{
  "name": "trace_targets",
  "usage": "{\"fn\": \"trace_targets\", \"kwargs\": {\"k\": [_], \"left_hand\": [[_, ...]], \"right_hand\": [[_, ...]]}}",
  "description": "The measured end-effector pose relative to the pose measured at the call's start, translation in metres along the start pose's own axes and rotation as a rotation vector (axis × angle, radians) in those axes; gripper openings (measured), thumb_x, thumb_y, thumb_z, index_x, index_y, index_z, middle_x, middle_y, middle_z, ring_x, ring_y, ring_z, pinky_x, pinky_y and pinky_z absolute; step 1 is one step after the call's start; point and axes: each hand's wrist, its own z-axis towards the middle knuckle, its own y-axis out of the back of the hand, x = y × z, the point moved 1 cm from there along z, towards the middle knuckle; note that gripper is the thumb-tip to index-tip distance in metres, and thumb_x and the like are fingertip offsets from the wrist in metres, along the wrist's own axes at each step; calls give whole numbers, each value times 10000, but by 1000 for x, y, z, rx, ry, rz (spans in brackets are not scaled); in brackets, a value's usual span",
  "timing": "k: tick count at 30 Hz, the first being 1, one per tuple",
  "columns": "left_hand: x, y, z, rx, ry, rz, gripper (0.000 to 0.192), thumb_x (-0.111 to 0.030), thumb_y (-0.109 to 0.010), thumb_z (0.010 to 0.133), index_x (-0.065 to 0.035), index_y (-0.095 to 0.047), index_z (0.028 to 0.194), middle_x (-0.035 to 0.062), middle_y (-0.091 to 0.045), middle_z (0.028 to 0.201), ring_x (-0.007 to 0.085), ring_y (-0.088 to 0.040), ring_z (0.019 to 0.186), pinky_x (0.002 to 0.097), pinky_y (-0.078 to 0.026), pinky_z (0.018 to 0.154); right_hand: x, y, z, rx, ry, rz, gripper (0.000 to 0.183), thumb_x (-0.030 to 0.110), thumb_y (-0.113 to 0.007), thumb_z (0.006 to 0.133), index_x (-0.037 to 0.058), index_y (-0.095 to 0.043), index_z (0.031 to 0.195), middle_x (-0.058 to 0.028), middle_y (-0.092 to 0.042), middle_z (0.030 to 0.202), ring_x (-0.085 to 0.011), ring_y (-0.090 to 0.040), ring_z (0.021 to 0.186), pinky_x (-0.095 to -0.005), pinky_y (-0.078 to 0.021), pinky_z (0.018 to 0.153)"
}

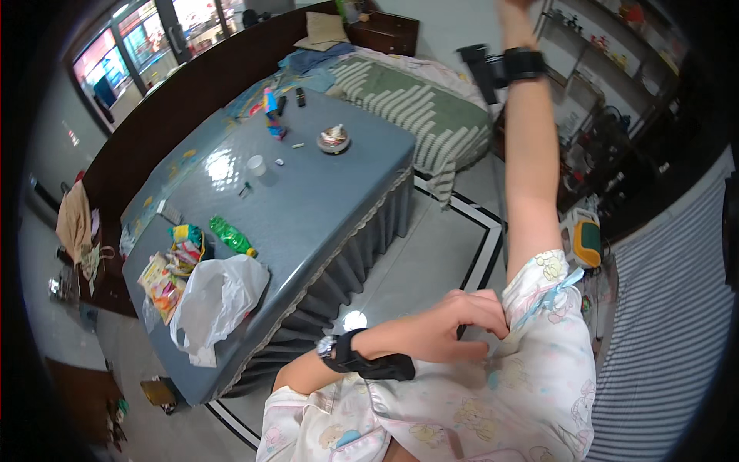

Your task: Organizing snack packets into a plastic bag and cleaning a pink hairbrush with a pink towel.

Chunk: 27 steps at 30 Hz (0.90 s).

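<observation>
My left hand (462, 326), with a watch (327, 346) and a black strap (369, 361) at its wrist, reaches across my chest. Its fingers pinch the right sleeve (545, 289) of the white printed pajama top (462, 398) near the blue bow. My right arm (531, 150) stretches up and away, a black wrist strap with a mount (522, 64) around it. Above that, my right hand is cut off by the top edge, so its fingers are hidden. To the left stands a table with a grey cover (323, 196).
On the table lie a white plastic bag (222, 300), snack packets (164, 283), a green bottle (231, 234), a white cup (257, 166) and a filled ashtray (333, 140). Behind is a bed with a green-white blanket (415, 110). Shelves (612, 43) line the right wall.
</observation>
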Motion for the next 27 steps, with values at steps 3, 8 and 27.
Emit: {"fn": "trace_targets", "kwargs": {"k": [3,8,27], "left_hand": [[-17,1,23,127,-157,175,224,76,-614,643,47,-627,865,98,-604,855,246,-518,848,321,-430,724],[-3,17,29,-43,-92,161,55,16,-568,711,20,-615,740,81,-609,750,214,-519,762,318,-418,702],[-20,-21,126,721,256,611,294,-230,-489,866,3,-626,982,115,-608,974,260,-480,959,333,-277,948]], "right_hand": [[-60,0,-58,-86,726,-824,168,157,-506,781,15,-592,808,-198,-597,840,-361,-543,810,-542,-350,764],[-21,-20,-184,598,652,-101,122,221,-637,597,129,-648,676,-101,-577,677,-312,-548,817,-452,-386,798],[-29,57,-345,1174,749,35,170,273,-625,663,132,-569,588,-22,-558,592,-221,-533,760,-407,-358,902]]}}
